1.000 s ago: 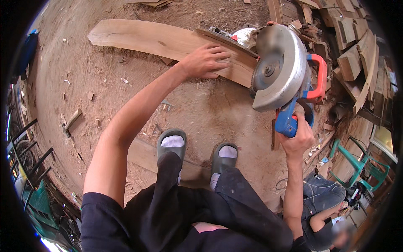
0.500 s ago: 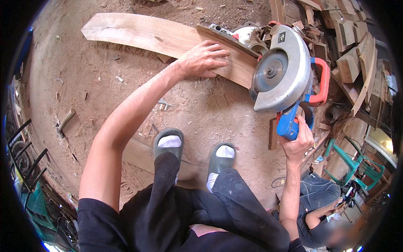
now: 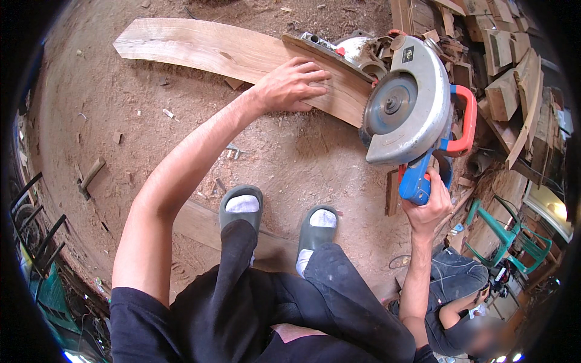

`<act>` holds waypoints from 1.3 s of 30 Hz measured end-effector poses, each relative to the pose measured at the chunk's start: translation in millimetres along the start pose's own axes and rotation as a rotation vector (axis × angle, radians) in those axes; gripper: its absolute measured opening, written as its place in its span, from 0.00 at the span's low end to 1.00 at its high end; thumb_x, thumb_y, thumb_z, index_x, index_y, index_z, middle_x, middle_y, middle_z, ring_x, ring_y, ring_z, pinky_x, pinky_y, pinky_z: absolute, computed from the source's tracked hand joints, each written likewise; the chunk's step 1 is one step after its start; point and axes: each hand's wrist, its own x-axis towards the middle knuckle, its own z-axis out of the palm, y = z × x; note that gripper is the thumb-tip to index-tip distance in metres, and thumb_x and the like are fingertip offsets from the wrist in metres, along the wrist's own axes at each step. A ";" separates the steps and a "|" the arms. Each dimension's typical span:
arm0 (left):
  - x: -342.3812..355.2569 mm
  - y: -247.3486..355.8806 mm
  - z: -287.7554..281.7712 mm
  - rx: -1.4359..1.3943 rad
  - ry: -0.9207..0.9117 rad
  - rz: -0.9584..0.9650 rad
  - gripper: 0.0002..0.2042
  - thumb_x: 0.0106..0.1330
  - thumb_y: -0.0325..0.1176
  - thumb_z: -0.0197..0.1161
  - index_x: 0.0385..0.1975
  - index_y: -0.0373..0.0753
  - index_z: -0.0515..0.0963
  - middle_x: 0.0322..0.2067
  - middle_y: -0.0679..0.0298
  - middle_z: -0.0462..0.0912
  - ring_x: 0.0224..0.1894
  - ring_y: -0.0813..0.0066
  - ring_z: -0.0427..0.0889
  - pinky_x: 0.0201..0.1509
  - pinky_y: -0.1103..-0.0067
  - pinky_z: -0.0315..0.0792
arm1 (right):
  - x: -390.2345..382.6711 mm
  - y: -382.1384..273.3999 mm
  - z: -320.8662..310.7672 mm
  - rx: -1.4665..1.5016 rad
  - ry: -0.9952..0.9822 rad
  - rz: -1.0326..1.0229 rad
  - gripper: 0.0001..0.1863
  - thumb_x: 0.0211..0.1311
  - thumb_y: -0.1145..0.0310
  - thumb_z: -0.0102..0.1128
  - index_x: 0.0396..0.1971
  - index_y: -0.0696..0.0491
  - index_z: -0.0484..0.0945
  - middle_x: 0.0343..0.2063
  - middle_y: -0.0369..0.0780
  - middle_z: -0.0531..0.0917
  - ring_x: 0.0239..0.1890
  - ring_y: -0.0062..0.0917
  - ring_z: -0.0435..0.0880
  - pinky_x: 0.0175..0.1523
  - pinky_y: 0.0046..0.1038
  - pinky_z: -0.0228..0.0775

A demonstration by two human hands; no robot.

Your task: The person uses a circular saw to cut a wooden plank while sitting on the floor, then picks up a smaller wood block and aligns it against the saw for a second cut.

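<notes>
Two grey-green, open-toed rubber slippers [image 3: 319, 234] carry your feet on the dusty brown dirt floor [image 3: 284, 148]. Beyond them, your right hand [image 3: 431, 202] is wrapped round the blue handle of a mitre saw with a rounded silver metal guard [image 3: 431, 112]. Your left hand [image 3: 292, 86] lies palm-down, fingers slightly spread, on a long, curved, pale-brown wooden board [image 3: 193, 45] whose right end reaches the round steel blade [image 3: 392, 104]. Placing and steadying the board look done; no finished cut shows, and I cannot tell whether the blade has bitten, so sawing seems left. Farther right lies a heap of brown wood offcuts [image 3: 505, 97].
</notes>
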 end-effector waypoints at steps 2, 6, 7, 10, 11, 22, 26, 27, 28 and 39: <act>-0.3 0.1 -0.3 -0.005 0.004 -0.002 0.28 0.50 0.42 0.78 0.54 0.48 0.81 0.66 0.66 0.73 0.66 0.64 0.72 0.74 0.61 0.66 | 0.9 -1.7 -1.8 -0.001 -0.018 0.011 0.28 0.47 0.54 0.75 0.44 0.58 0.81 0.25 0.43 0.81 0.28 0.41 0.83 0.35 0.38 0.73; -0.8 -2.1 2.0 0.011 0.012 0.012 0.29 0.50 0.44 0.78 0.54 0.48 0.81 0.66 0.65 0.73 0.66 0.64 0.72 0.74 0.60 0.65 | 0.9 -0.9 -1.2 0.002 -0.008 0.000 0.28 0.47 0.54 0.75 0.44 0.58 0.81 0.26 0.43 0.81 0.28 0.41 0.83 0.36 0.38 0.73; -0.6 -2.2 2.0 0.019 0.007 0.017 0.29 0.50 0.44 0.78 0.54 0.48 0.81 0.66 0.65 0.74 0.66 0.65 0.72 0.74 0.60 0.65 | 1.0 -0.9 -1.3 0.003 -0.006 -0.001 0.28 0.47 0.54 0.75 0.43 0.58 0.81 0.26 0.43 0.81 0.28 0.41 0.83 0.36 0.38 0.73; 2.8 -1.3 1.5 0.072 -0.030 0.034 0.28 0.51 0.46 0.78 0.55 0.49 0.82 0.65 0.65 0.75 0.66 0.66 0.73 0.74 0.60 0.65 | 1.2 -0.8 -1.6 0.002 -0.008 -0.002 0.28 0.46 0.54 0.74 0.44 0.58 0.81 0.26 0.43 0.81 0.28 0.41 0.83 0.36 0.38 0.73; 2.3 -1.3 2.8 0.088 -0.035 0.028 0.28 0.51 0.46 0.78 0.55 0.49 0.82 0.64 0.66 0.75 0.65 0.67 0.73 0.74 0.61 0.65 | 1.4 -1.4 -1.3 0.004 -0.010 -0.003 0.29 0.46 0.54 0.74 0.44 0.58 0.81 0.26 0.43 0.81 0.28 0.41 0.83 0.36 0.38 0.73; -1.2 -1.4 2.0 0.100 -0.011 -0.002 0.31 0.51 0.47 0.79 0.58 0.52 0.82 0.63 0.68 0.77 0.63 0.69 0.74 0.73 0.61 0.65 | 0.3 -0.3 -0.4 0.011 0.005 -0.003 0.28 0.45 0.56 0.74 0.44 0.58 0.81 0.26 0.43 0.82 0.29 0.42 0.84 0.37 0.38 0.74; -3.2 -2.1 0.9 0.083 0.003 0.002 0.31 0.50 0.47 0.79 0.58 0.52 0.82 0.63 0.70 0.77 0.62 0.70 0.74 0.72 0.61 0.65 | 1.4 -4.7 -0.9 0.014 0.009 0.004 0.27 0.45 0.57 0.74 0.43 0.58 0.81 0.26 0.43 0.82 0.29 0.42 0.84 0.37 0.39 0.74; -3.3 -1.9 0.3 0.086 0.002 0.006 0.31 0.50 0.46 0.79 0.58 0.52 0.82 0.63 0.70 0.77 0.62 0.70 0.74 0.72 0.62 0.65 | 0.7 -4.1 -0.6 0.010 0.011 0.005 0.27 0.46 0.57 0.74 0.43 0.58 0.81 0.26 0.43 0.82 0.29 0.42 0.84 0.37 0.39 0.74; -2.9 -1.5 0.0 0.089 0.001 0.009 0.31 0.50 0.46 0.79 0.58 0.52 0.82 0.63 0.70 0.77 0.62 0.70 0.74 0.72 0.62 0.65 | -0.6 -3.2 0.4 0.007 0.012 0.007 0.26 0.46 0.56 0.74 0.43 0.58 0.81 0.26 0.43 0.82 0.29 0.42 0.84 0.36 0.39 0.74; -3.7 -5.6 6.3 0.081 0.020 0.004 0.33 0.45 0.47 0.81 0.56 0.54 0.83 0.62 0.72 0.77 0.62 0.70 0.73 0.72 0.62 0.66 | -4.3 -0.3 4.6 -0.026 0.036 -0.027 0.29 0.50 0.50 0.73 0.44 0.59 0.81 0.25 0.42 0.82 0.27 0.41 0.84 0.35 0.39 0.74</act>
